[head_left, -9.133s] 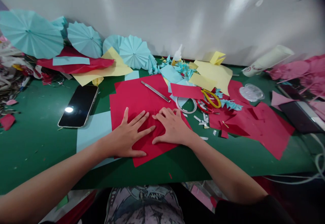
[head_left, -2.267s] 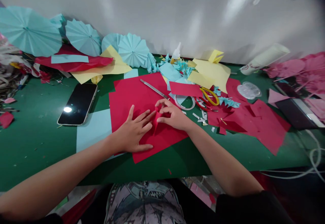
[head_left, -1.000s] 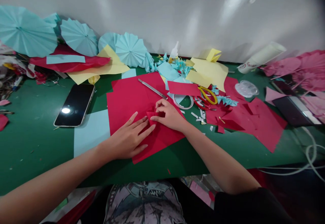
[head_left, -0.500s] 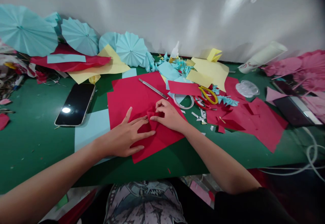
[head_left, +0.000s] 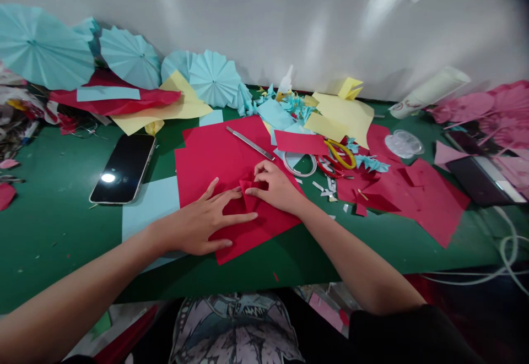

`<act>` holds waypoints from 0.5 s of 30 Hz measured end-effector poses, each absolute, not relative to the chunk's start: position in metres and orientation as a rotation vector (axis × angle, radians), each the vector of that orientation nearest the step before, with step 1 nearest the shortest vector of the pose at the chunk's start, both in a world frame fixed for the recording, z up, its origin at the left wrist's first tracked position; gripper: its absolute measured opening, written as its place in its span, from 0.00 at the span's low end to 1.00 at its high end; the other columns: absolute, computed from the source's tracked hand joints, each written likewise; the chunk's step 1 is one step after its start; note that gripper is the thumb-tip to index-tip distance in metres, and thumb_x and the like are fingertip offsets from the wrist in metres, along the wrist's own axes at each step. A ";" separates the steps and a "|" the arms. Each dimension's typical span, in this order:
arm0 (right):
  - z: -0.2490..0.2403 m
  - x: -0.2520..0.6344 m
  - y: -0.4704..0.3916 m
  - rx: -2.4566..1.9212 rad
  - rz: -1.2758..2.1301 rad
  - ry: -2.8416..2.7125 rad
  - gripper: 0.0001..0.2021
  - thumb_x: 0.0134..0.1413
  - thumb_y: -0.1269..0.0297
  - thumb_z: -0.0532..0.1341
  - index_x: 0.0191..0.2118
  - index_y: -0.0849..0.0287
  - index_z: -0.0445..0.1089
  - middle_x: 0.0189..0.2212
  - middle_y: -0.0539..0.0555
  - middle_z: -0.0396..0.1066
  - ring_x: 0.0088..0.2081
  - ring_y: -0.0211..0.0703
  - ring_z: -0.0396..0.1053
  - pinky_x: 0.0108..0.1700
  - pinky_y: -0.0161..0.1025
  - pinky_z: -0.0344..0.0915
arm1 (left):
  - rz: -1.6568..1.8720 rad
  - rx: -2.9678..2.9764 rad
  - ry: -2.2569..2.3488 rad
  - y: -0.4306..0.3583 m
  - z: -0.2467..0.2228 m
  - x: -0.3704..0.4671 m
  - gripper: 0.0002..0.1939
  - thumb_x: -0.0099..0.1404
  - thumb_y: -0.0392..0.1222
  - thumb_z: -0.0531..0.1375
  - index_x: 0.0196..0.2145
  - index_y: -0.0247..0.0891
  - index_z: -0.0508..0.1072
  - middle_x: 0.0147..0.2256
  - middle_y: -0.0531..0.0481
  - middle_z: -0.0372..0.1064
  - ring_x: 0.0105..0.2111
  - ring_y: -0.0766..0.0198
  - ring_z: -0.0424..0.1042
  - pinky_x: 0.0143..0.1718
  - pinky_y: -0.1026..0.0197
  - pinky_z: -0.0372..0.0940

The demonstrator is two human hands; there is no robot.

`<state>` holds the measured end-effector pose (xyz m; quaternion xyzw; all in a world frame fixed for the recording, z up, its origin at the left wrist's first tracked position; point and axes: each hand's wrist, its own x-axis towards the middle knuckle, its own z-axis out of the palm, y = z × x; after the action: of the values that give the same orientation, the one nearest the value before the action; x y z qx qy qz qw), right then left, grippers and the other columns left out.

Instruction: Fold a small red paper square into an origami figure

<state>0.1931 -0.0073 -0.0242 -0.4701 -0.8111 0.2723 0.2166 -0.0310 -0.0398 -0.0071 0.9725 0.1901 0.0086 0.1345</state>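
Note:
Red paper sheets (head_left: 210, 157) lie on the green table before me. On top of them is a small folded red paper piece (head_left: 248, 200) between my hands. My right hand (head_left: 275, 186) pinches its upper right part between thumb and fingers. Palm down, my left hand (head_left: 212, 218) rests with spread fingers on the red sheets, its fingertips at the left side of the folded piece. A metal craft knife (head_left: 250, 143) lies on the sheets just beyond my hands.
Yellow-handled scissors (head_left: 341, 153) and a roll of tape (head_left: 300, 164) lie to the right among paper scraps. A phone (head_left: 124, 169) lies at the left, overlapping light blue paper (head_left: 151, 207). Blue pleated fans (head_left: 214, 79) stand along the wall.
My left hand's fingers have shifted slightly and spread a little wider. My right hand keeps its pinch on the folded piece. The camera view has moved very slightly.

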 end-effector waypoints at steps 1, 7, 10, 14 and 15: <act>-0.025 0.193 -0.007 -1.301 0.751 -2.249 0.17 0.49 0.52 0.60 0.22 0.60 0.62 0.36 0.55 0.60 0.39 0.42 0.61 0.44 0.43 0.61 | 0.032 2.820 0.559 -0.040 -0.007 -0.031 0.32 0.64 0.49 0.54 0.62 0.50 0.47 0.60 0.37 0.47 0.61 0.45 0.45 0.55 0.31 0.40; -0.027 0.193 -0.006 -1.301 0.725 -2.267 0.17 0.49 0.52 0.61 0.21 0.60 0.62 0.36 0.55 0.60 0.39 0.42 0.61 0.44 0.43 0.61 | 0.085 2.820 0.568 -0.043 -0.010 -0.031 0.31 0.62 0.49 0.56 0.61 0.51 0.50 0.60 0.37 0.43 0.61 0.42 0.43 0.55 0.37 0.50; -0.026 0.193 -0.006 -1.305 0.715 -2.271 0.16 0.49 0.53 0.61 0.22 0.60 0.63 0.36 0.56 0.61 0.38 0.42 0.61 0.43 0.42 0.61 | 0.109 2.827 0.581 -0.044 -0.009 -0.030 0.30 0.63 0.49 0.56 0.60 0.52 0.52 0.59 0.38 0.44 0.60 0.41 0.46 0.55 0.37 0.50; -0.025 0.192 -0.007 -1.305 0.691 -2.273 0.17 0.49 0.52 0.61 0.21 0.61 0.63 0.35 0.56 0.61 0.38 0.42 0.61 0.43 0.42 0.61 | 0.122 2.866 0.627 -0.045 -0.007 -0.028 0.28 0.62 0.51 0.56 0.59 0.53 0.55 0.57 0.40 0.49 0.59 0.42 0.49 0.55 0.32 0.44; -0.025 0.191 -0.007 -1.305 0.686 -2.273 0.17 0.49 0.53 0.61 0.21 0.61 0.63 0.35 0.56 0.61 0.38 0.42 0.61 0.43 0.42 0.61 | 0.118 2.876 0.641 -0.046 -0.007 -0.028 0.27 0.62 0.52 0.55 0.59 0.53 0.56 0.57 0.40 0.50 0.58 0.42 0.50 0.55 0.31 0.42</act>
<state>0.1912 -0.0069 -0.0253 -0.4704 -0.8194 0.2474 0.2147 -0.0276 -0.0459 -0.0065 0.9708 0.2163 0.0397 0.0962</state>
